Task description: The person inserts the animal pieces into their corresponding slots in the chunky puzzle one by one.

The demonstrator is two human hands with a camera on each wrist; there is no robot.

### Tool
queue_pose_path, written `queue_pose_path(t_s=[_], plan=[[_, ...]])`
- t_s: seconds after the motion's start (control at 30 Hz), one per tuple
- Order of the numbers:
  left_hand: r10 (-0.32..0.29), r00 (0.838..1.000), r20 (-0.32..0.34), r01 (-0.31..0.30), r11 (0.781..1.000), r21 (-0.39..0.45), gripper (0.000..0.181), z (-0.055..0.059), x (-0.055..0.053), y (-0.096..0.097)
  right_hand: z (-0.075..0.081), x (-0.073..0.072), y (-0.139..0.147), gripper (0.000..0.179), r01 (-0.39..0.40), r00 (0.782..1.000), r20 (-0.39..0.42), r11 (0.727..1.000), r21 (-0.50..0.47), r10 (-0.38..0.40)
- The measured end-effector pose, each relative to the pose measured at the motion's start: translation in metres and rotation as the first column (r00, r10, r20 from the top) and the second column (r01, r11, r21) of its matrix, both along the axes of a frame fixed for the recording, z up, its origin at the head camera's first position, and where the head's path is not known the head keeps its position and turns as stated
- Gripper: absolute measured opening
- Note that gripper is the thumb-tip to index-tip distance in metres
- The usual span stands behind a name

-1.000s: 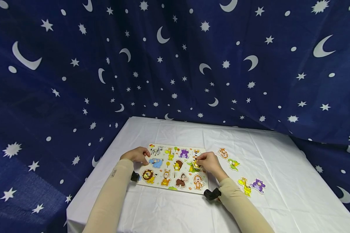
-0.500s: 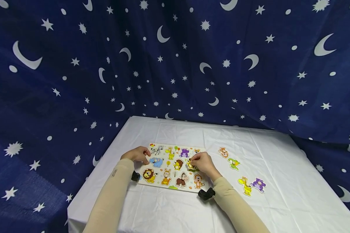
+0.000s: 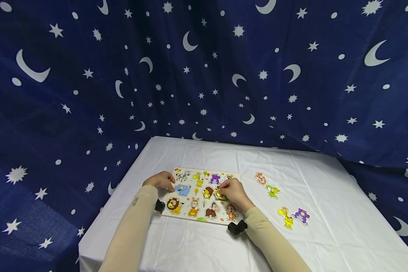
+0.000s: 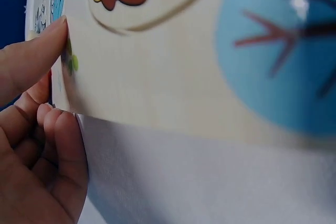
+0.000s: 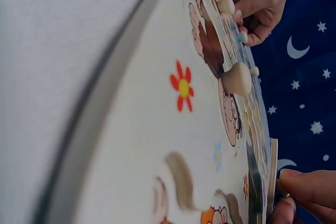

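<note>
A wooden puzzle board (image 3: 185,215) printed with animals lies on the white table. My left hand (image 3: 161,180) grips its left edge, thumb on top and the other fingers curled against the side in the left wrist view. My right hand (image 3: 236,193) pinches a yellow and brown hedgehog puzzle piece (image 3: 219,194) just right of the board's hedgehog picture (image 3: 207,192). Seen from the right wrist, the piece (image 5: 273,174) stands edge-on at the board, with finger and thumb at its back; its face is hidden there. Wooden knobs (image 5: 237,79) rise from some seated pieces.
To the board's right lie an orange animal piece (image 3: 260,178), a green piece (image 3: 272,192), a giraffe piece (image 3: 285,217) and a purple hippo piece (image 3: 301,216). A dark blue curtain (image 3: 204,75) with moons and stars hangs behind the table.
My right hand has moved left across the board with the hedgehog piece, from over the green picture towards the hedgehog picture. My left hand has stayed at the left edge.
</note>
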State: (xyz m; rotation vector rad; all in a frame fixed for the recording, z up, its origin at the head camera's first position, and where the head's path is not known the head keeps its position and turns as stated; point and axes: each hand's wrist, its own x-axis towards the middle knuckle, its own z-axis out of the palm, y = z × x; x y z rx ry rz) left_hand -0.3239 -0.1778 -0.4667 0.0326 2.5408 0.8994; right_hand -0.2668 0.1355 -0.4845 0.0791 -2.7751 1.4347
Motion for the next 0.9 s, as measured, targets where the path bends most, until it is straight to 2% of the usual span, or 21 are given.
queue_pose_path(t_s=[0.33, 0.57, 0.8, 0.9], plan=[[0.008, 1.000, 0.013, -0.008, 1.000, -0.014, 0.027, 0.002, 0.000, 0.002, 0.001, -0.001, -0.009, 0.004, -0.039, 0.999, 0.001, 0.998, -0.042, 0.039], [0.012, 1.000, 0.020, -0.012, 1.000, 0.001, 0.027, 0.003, 0.002, 0.002, 0.000, -0.004, -0.017, 0.004, -0.049, 0.999, -0.021, 0.999, 0.005, 0.049], [0.025, 0.999, 0.022, -0.025, 1.000, -0.016, 0.027, 0.004, 0.003, 0.004, 0.002, -0.004, -0.024, 0.005, -0.067, 0.998, 0.020, 0.998, 0.006, 0.066], [0.024, 0.999, 0.025, -0.023, 1.000, -0.017, 0.027, 0.004, 0.003, 0.003, 0.002, -0.004, -0.026, 0.005, -0.076, 0.997, 0.014, 0.997, 0.017, 0.076]])
